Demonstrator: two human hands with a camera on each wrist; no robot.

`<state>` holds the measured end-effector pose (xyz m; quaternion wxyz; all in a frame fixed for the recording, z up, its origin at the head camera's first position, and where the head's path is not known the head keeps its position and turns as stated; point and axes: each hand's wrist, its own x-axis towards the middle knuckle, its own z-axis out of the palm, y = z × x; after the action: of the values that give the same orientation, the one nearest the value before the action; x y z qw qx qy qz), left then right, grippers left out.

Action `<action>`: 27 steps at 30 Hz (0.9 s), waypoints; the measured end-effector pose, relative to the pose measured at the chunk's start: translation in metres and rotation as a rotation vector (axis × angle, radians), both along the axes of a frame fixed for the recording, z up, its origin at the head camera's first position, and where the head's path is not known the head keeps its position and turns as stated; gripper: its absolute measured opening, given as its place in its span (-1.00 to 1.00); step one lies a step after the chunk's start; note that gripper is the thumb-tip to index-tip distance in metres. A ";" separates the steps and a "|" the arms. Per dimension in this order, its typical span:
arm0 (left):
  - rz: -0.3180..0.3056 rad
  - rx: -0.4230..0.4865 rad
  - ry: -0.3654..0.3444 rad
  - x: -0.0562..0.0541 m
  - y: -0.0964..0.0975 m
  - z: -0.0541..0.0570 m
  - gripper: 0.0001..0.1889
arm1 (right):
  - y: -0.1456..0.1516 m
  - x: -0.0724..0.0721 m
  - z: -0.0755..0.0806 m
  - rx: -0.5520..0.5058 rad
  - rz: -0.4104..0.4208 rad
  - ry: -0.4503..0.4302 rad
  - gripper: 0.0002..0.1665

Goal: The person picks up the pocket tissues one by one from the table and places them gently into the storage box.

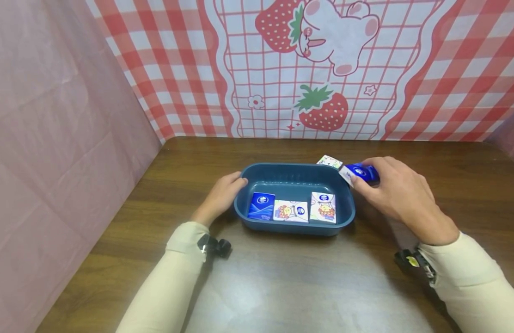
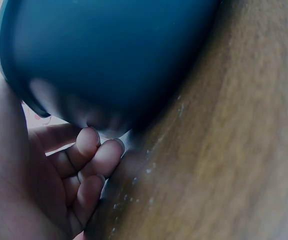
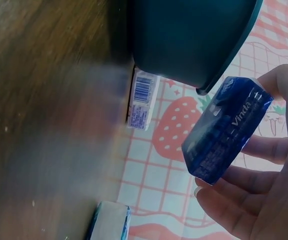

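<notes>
My left hand (image 1: 223, 192) grips the left end of a dark blue-green plastic basin (image 1: 296, 229), thumb over the rim. In the left wrist view, its other fingers (image 2: 101, 157) curl against the basin's outer wall. My right hand (image 1: 396, 185) holds a blue Vinda tissue pack (image 3: 229, 130) between thumb and fingers, at the basin's right rim and above the table. Inside the basin lie a blue tissue pack (image 1: 262, 206) at left, a white patterned pack (image 1: 290, 211) in the middle and another white patterned pack (image 1: 323, 207) at right.
Behind the basin's back right corner, a white pack (image 1: 329, 161) lies on the wooden table (image 1: 257, 277); its barcode side shows in the right wrist view. Another pack (image 3: 110, 221) sits nearer the right wrist camera. A checked strawberry cloth (image 1: 178, 69) hangs behind, pink cloth at left.
</notes>
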<state>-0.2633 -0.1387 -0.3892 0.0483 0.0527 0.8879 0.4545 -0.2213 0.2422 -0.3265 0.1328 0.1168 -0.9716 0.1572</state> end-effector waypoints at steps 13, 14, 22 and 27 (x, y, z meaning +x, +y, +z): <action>-0.004 0.008 0.022 0.000 0.000 0.000 -0.46 | -0.007 0.004 0.001 0.011 0.021 0.030 -0.15; -0.004 0.009 0.022 0.000 0.000 0.000 -0.46 | -0.007 0.004 0.001 0.011 0.021 0.031 -0.16; -0.004 0.012 0.010 0.001 0.001 -0.003 -0.45 | -0.010 0.008 0.001 0.016 0.034 0.040 -0.17; 0.006 0.019 0.016 0.001 0.001 -0.001 -0.45 | -0.016 0.010 0.005 0.021 0.043 0.072 -0.19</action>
<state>-0.2624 -0.1378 -0.3906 0.0394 0.0540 0.8840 0.4626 -0.2117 0.2266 -0.3219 0.1630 0.1446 -0.9651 0.1457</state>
